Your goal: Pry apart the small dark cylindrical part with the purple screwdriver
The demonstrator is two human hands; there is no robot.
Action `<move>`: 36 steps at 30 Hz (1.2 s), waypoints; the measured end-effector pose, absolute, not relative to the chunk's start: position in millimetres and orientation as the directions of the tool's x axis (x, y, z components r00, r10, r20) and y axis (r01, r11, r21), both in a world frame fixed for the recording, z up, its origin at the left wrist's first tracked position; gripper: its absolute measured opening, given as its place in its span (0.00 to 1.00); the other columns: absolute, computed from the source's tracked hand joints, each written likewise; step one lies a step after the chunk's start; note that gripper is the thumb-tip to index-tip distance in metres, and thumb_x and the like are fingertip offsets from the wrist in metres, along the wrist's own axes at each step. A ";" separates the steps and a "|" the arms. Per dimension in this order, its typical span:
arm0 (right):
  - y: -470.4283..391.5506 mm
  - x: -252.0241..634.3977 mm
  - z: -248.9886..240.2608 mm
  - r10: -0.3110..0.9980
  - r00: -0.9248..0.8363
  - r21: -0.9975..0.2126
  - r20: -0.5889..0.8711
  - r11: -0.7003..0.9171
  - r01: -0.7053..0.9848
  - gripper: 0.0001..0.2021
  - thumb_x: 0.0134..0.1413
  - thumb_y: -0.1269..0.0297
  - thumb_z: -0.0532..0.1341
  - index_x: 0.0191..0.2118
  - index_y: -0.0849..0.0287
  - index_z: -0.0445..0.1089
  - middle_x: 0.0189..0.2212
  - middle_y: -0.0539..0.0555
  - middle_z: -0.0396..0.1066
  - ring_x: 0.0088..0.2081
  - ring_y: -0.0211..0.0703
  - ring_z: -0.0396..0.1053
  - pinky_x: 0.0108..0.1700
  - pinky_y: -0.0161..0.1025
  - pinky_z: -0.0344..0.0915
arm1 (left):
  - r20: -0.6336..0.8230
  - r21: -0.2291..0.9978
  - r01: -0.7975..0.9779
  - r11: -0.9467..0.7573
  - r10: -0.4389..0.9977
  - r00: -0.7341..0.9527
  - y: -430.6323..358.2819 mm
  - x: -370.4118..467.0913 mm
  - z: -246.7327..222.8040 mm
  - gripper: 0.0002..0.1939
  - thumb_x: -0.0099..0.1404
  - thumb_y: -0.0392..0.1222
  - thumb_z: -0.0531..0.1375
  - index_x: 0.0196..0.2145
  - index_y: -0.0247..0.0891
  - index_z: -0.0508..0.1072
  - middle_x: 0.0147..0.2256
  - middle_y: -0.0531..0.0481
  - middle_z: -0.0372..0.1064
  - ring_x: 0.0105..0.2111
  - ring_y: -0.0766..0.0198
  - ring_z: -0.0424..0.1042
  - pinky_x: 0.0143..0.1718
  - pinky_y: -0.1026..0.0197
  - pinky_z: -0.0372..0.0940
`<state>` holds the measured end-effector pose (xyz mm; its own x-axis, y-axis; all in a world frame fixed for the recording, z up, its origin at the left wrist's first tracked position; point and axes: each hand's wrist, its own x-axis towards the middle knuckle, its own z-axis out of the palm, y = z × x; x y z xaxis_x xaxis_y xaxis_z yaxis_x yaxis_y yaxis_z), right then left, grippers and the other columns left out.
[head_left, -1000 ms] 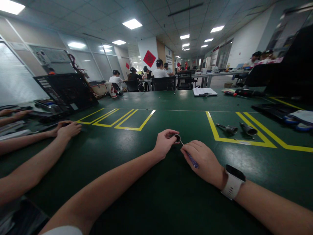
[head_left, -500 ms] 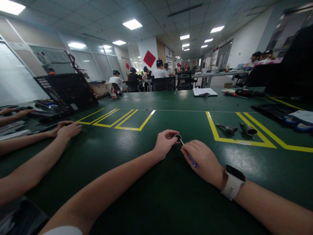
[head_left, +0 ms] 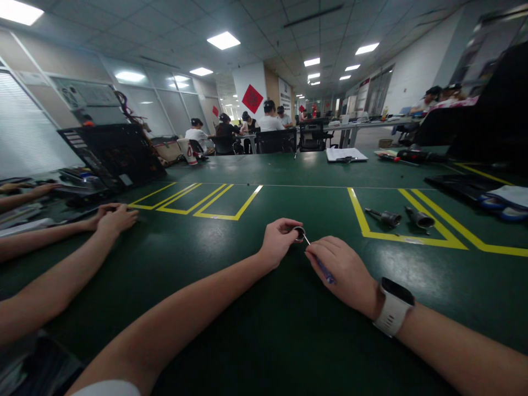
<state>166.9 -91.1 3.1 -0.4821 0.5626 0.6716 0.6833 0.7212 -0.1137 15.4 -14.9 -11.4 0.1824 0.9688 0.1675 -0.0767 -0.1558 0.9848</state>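
My left hand (head_left: 277, 242) grips a small round metal hole saw (head_left: 302, 231) between thumb and fingers, its open rim facing me; its rear part is hidden by the fingers. In my right hand (head_left: 340, 269) is a thin screwdriver (head_left: 325, 270) with a translucent purple handle, its metal shaft reaching into or against the rim; exactly where the tip sits I cannot tell. Both hands are closed, just above the green table (head_left: 247, 308). To the right, two more hole saws, one (head_left: 384, 218) left of the other (head_left: 419, 218), lie inside a yellow-taped box.
Yellow tape (head_left: 216, 216) marks boxes on the table. Another person's hands (head_left: 117, 218) rest at the left. Farther back are a clipboard with paper (head_left: 346, 155), a paper cup (head_left: 188, 152) and red-handled tools (head_left: 391, 157). A black tray (head_left: 454, 188) lies at the right.
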 end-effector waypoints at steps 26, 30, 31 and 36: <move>-93.1 167.0 6.2 0.562 -0.500 -0.124 0.658 0.737 0.665 0.08 0.57 0.73 0.53 0.36 0.64 0.69 0.31 0.58 0.71 0.33 0.44 0.67 0.36 0.42 0.65 | 0.163 0.986 -0.071 -0.152 0.968 0.192 -15.2 15.0 -11.8 0.08 0.53 0.31 0.61 0.33 0.32 0.73 0.31 0.47 0.73 0.30 0.65 0.74 0.34 0.61 0.71; -91.1 166.5 4.6 0.567 -0.497 -0.122 0.657 0.731 0.672 0.08 0.57 0.73 0.52 0.36 0.64 0.68 0.31 0.58 0.71 0.33 0.44 0.67 0.36 0.42 0.65 | 0.160 0.986 -0.072 -0.149 0.971 0.177 -16.2 16.3 -10.6 0.07 0.52 0.31 0.62 0.32 0.31 0.73 0.30 0.47 0.73 0.29 0.66 0.74 0.34 0.61 0.71; -90.9 166.4 4.4 0.568 -0.496 -0.119 0.656 0.727 0.676 0.08 0.57 0.73 0.52 0.36 0.64 0.68 0.31 0.58 0.71 0.33 0.44 0.67 0.36 0.42 0.66 | 0.161 0.986 -0.070 -0.150 0.970 0.183 -16.3 16.2 -10.4 0.08 0.52 0.31 0.62 0.32 0.31 0.73 0.30 0.47 0.73 0.29 0.66 0.74 0.34 0.61 0.71; -91.8 165.4 3.9 0.574 -0.480 -0.105 0.663 0.706 0.700 0.08 0.57 0.73 0.52 0.36 0.64 0.68 0.30 0.58 0.71 0.33 0.45 0.67 0.36 0.43 0.65 | 0.169 0.985 -0.070 -0.158 0.964 0.205 -16.8 15.1 -10.1 0.09 0.52 0.32 0.62 0.34 0.32 0.73 0.33 0.47 0.74 0.29 0.67 0.73 0.35 0.60 0.71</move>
